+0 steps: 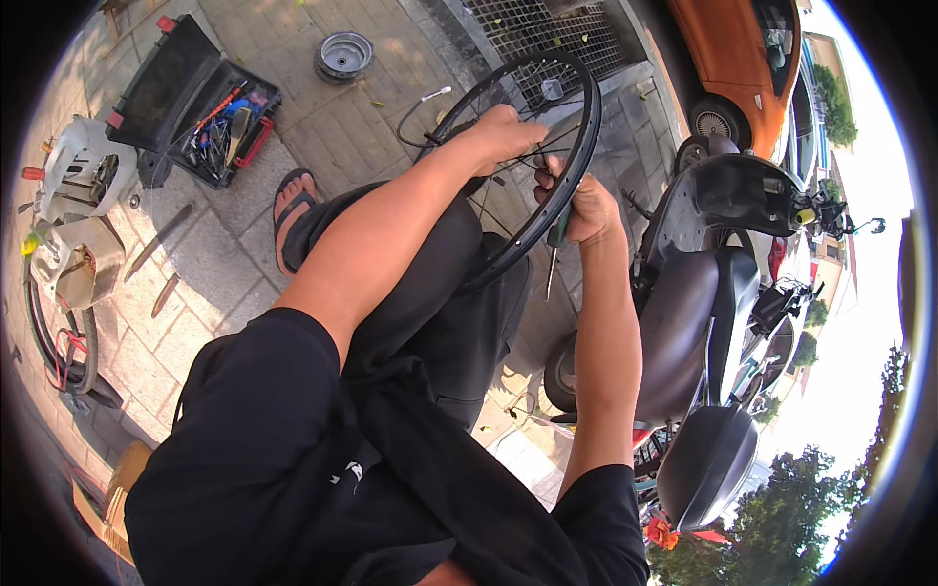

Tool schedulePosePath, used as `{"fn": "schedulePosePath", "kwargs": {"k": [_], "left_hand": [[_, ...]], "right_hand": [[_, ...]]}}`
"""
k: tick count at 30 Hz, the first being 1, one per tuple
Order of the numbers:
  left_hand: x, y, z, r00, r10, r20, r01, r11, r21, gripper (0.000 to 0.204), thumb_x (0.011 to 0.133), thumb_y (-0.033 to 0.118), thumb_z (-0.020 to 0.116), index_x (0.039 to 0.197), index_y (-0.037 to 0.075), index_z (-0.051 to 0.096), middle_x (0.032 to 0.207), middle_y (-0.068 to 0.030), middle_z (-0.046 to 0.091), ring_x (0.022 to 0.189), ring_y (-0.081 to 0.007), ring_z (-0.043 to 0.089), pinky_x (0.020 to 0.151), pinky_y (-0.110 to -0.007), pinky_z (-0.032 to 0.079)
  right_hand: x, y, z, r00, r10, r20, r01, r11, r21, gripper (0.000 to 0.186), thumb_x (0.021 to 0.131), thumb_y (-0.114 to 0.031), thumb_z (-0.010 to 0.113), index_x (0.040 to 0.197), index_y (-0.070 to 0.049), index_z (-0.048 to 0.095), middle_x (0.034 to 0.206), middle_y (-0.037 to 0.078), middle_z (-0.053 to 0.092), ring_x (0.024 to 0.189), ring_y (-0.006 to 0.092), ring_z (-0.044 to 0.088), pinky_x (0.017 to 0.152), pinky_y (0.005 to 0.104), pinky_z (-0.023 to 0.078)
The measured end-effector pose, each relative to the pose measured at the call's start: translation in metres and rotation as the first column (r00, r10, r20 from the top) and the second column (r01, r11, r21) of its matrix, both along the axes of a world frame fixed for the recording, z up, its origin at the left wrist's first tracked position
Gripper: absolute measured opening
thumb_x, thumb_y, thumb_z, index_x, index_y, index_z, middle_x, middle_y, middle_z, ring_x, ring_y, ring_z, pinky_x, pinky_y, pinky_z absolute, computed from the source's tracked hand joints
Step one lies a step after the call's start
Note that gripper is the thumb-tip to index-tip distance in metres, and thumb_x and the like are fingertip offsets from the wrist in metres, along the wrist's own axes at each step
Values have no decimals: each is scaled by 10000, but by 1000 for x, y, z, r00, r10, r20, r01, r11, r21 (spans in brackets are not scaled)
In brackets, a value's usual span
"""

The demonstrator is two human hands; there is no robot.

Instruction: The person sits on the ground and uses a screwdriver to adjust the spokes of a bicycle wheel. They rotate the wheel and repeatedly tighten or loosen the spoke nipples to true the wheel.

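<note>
A black spoked wheel [590, 117] without a tyre leans tilted against my knees. My left hand [503, 135] reaches over its near side, fingers curled in among the spokes near the hub; exactly what they pinch is hidden. On the rim's right side, my right hand [589, 207] is closed around a screwdriver [551, 272], whose metal shaft points back toward me. That hand's thumb and fingertips also meet at the spokes inside the rim. A thin black cable [401, 127] with a white end runs out beside the wheel's left side.
An open black toolbox [256, 168] full of hand tools lies on the paving at left, near a round metal hub [344, 57]. White machine parts [93, 176] and a tyre [90, 352] sit further left. A parked scooter [684, 322] stands close on my right, an orange car [728, 59] beyond.
</note>
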State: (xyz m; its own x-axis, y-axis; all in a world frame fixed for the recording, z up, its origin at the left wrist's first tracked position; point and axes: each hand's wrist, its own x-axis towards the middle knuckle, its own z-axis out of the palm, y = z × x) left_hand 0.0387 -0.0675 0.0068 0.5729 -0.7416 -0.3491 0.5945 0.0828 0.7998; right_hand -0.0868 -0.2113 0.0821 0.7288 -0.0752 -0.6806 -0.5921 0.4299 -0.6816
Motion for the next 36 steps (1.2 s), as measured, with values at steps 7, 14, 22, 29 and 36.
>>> {"fn": "schedulePosePath", "kwargs": {"k": [7,14,22,29,36], "left_hand": [[-9,18,11,984,-136,118,117,981,153,305,927,291,692,894,-11,666,730,-19,543,657,-128,492,564,-343,361],[-23,11,9,985,-169,20,160,959,236,354,931,327,683,925,-27,701,910,-77,640,888,-193,557,786,-370,446],[-30,11,-4,979,-201,24,194,966,173,298,938,303,677,916,6,687,884,-60,624,848,-189,541,789,-357,449],[-11,51,-25,887,-69,456,-47,970,239,288,932,210,682,1069,-42,683,992,-119,695,918,-246,654,834,-408,524],[-28,55,-13,323,-185,928,78,983,169,339,870,182,801,1141,-7,725,1179,-206,698,1115,-408,675,983,-463,542]], "right_hand": [[1,11,9,1000,23,-17,-24,995,-92,223,975,-243,788,1024,-51,688,785,37,622,539,132,580,385,282,440],[-33,40,22,992,-107,71,124,939,-321,277,1078,-204,582,1215,17,679,854,111,697,552,151,604,401,270,456],[-61,28,24,985,-174,5,174,980,-95,260,1034,-227,653,1120,18,652,841,118,677,504,155,571,400,301,458],[-72,23,3,974,60,-219,-125,947,-297,166,980,-78,654,1092,29,714,684,80,631,512,152,589,406,300,434],[-66,22,19,962,158,-224,-243,869,-432,186,989,-148,696,1087,-6,765,661,49,645,510,131,592,435,283,450]]}}
